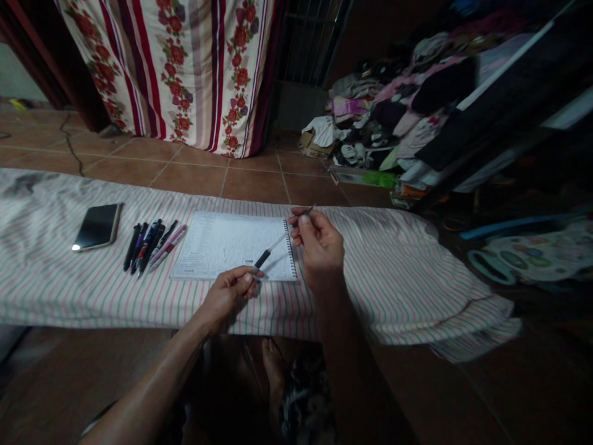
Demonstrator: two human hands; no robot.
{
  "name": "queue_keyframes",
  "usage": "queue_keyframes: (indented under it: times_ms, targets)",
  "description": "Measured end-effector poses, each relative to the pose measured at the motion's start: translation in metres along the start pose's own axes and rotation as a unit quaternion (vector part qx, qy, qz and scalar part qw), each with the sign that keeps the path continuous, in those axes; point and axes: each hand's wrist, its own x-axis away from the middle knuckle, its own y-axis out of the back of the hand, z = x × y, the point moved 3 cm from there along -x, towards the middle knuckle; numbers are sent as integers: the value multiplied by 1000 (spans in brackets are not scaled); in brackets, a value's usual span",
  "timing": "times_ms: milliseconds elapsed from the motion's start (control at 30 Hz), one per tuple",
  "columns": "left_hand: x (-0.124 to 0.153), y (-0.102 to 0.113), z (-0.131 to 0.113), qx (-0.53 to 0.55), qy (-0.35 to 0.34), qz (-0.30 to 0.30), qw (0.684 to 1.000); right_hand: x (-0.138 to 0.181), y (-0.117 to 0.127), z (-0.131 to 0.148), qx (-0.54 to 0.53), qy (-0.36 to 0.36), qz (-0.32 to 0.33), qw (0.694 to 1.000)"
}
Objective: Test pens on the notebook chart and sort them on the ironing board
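Observation:
A pen with a black grip [262, 259] and a clear section slants between my two hands, above a spiral notebook [222, 238]. My left hand [231, 289] pinches its lower end between thumb and fingers. The fingers of my right hand [320, 242] are closed round the upper end, and a thin dark tip pokes out above them. Whether that tip belongs to the same piece is hidden by the fingers. The notebook lies flat, its page pale with printed edges and its coil on the right. Left of it rests a group of several pens [151, 245].
A smartphone [97, 227] lies at the left on a striped cloth [370, 278] covering a long low surface. Beyond are a tiled floor [250, 182], a floral curtain [194, 74] and a heap of clothes [393, 111]. My bare foot [273, 364] shows below.

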Motion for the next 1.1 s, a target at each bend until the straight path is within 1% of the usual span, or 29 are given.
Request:
queue_keyframes:
  times_ms: [200, 300, 433, 600, 800, 933, 1000, 1100]
  targets:
    - [0, 1, -1, -4, -11, 11, 1000, 2, -2, -1, 11, -6, 21, 1000]
    - [-1, 2, -1, -9, -16, 18, 1000, 4, -5, -1, 18, -10, 42, 999]
    - [-2, 4, -1, -21, -40, 35, 998, 8, -10, -3, 21, -25, 75, 997]
    - [-3, 5, -5, -33, -66, 44, 996, 12, -16, -9, 38, -40, 100, 993]
    - [-3, 8, -7, -29, -71, 37, 996, 18, -25, -18, 62, -52, 159, 984]
    - [-2, 10, -10, -23, -84, 32, 996, 21, -28, -21, 69, -84, 202, 973]
    - [-2, 11, -12, -12, -89, 23, 996, 20, -27, -25, 54, -98, 196, 974]
    - [-1, 17, -17, 12, -97, -5, 995, 17, -24, -37, 66, -107, 162, 979]
